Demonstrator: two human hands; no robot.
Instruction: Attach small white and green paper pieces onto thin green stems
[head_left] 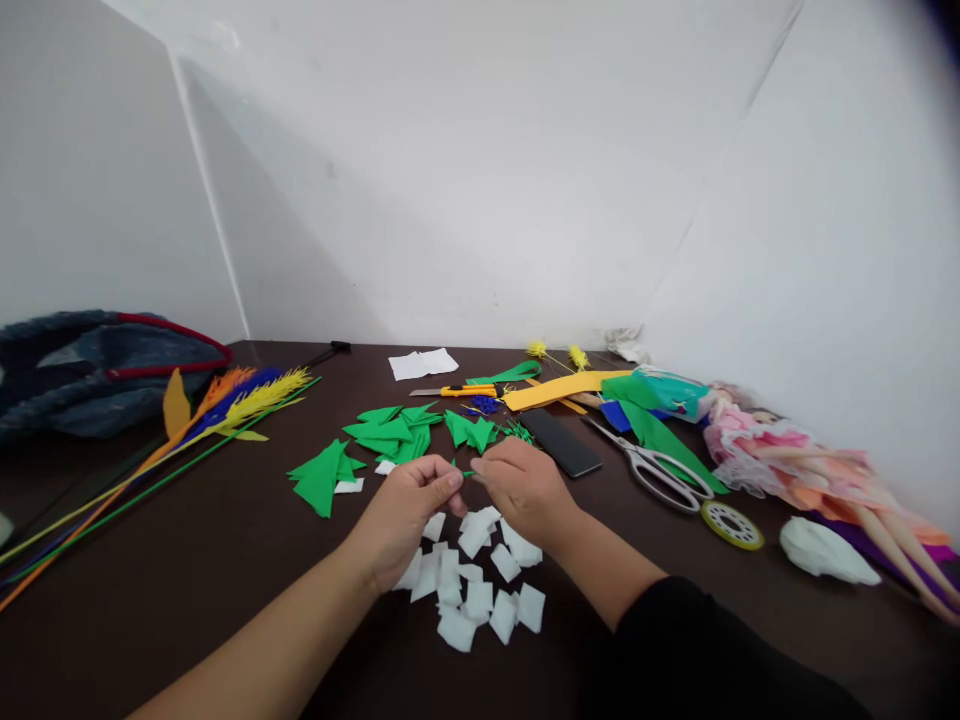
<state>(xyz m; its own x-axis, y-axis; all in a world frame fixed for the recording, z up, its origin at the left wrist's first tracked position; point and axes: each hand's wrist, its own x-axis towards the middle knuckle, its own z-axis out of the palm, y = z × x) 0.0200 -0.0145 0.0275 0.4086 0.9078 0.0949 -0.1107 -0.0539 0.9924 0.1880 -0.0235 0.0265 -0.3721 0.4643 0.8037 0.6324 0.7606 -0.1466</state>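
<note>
My left hand (405,510) and my right hand (523,490) meet over the dark table (187,600), both pinched on a small green piece (466,474) held between the fingertips. Several white paper scraps (480,590) lie directly beneath my hands. Green cut paper triangles (375,440) are spread just beyond my fingers.
Scissors (660,470), a black phone (570,442), a tape roll (732,524) and a doll (810,470) lie to the right. A yellow utility knife (465,391) and yellow strip (562,390) sit at the back. Coloured stems (172,440) and a dark bag (90,365) occupy the left.
</note>
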